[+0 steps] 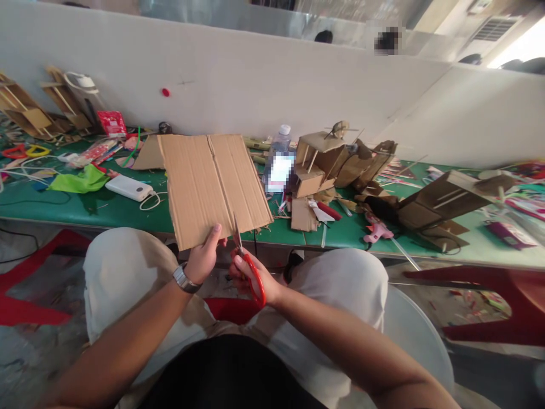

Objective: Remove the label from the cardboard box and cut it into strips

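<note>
My left hand [205, 255] pinches the near edge of a flat corrugated cardboard sheet [200, 187], thumb on top and fingers beneath. A torn-looking crease runs down the sheet from its far edge. My right hand [255, 275] is closed round the red handles of a pair of scissors [256, 284]. The blades point away from me and meet the sheet's near edge, close to that crease. One blade shows above the cardboard; the other is partly hidden. Both hands are over my lap, in front of the green table [162, 213].
A white power bank [129, 187] with a cable lies left on the table. Behind the sheet stands a plastic bottle [284, 139]. Cardboard models [323, 156] and a pink glue gun [377, 232] are to the right. A red stool [489, 301] stands at the right.
</note>
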### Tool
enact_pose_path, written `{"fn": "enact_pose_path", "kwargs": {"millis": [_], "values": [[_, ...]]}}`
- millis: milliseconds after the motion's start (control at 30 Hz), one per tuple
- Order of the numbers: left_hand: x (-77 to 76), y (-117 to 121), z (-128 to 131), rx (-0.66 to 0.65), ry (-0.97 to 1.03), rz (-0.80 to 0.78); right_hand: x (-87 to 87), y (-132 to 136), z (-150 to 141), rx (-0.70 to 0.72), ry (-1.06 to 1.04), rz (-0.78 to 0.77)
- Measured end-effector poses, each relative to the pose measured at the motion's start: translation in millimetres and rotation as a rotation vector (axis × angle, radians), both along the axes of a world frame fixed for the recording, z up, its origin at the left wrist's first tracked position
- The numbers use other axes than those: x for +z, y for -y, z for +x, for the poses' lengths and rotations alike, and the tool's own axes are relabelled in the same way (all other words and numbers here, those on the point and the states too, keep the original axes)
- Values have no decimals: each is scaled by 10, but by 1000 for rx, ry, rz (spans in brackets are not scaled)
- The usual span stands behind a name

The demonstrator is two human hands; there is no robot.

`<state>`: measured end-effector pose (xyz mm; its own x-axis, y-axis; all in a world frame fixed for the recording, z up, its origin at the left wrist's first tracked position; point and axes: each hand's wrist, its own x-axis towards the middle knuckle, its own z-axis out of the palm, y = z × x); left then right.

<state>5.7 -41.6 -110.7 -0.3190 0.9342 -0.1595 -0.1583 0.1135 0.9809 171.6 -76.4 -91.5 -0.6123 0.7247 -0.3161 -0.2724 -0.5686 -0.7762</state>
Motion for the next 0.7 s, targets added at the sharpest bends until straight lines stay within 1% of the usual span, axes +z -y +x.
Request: {"fn": "enact_pose_path", "kwargs": {"millis": [100,267,367,533,700], "values": [[27,8,34,-26,32,-20,-17,-2,-2,-17,20,9],[70,1,54,-60,134,10,-49,-1,-10,-27,59,33],[95,4,61,-77,167,16,-40,2,-19,-34,71,49],[123,17,75,-90,194,21,-5,2,-23,-28,94,103],[111,13,62,-91,200,-1,-25,-5,-27,-27,123,165]]}}
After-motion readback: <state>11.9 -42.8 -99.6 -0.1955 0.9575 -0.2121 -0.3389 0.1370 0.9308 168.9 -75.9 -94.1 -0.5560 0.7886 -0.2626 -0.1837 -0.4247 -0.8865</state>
